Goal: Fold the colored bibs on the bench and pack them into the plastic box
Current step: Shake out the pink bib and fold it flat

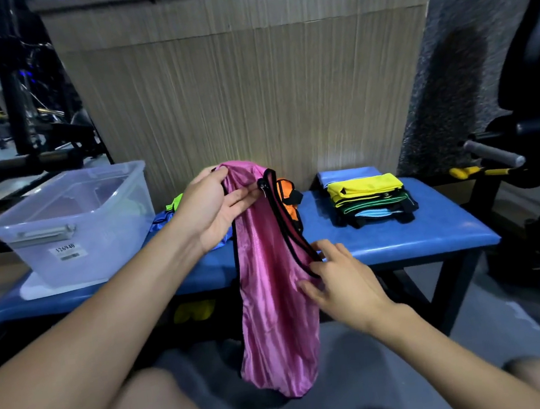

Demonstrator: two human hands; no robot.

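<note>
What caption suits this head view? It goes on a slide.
Left hand holds up a pink bib, right hand at its hem, over a blue bench with box and folded stack.

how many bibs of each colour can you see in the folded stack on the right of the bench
Folded stack on the blue bench, by visible layers:
yellow bib: 1
green bib: 1
light blue bib: 1
Total: 3 told apart; dark layers between them cannot be counted.

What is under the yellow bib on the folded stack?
Under the yellow bib lie more folded bibs: green and light blue layers show at the stack's front edge, with black trim between. How many there are, and how far they extend beneath, is covered.
</note>
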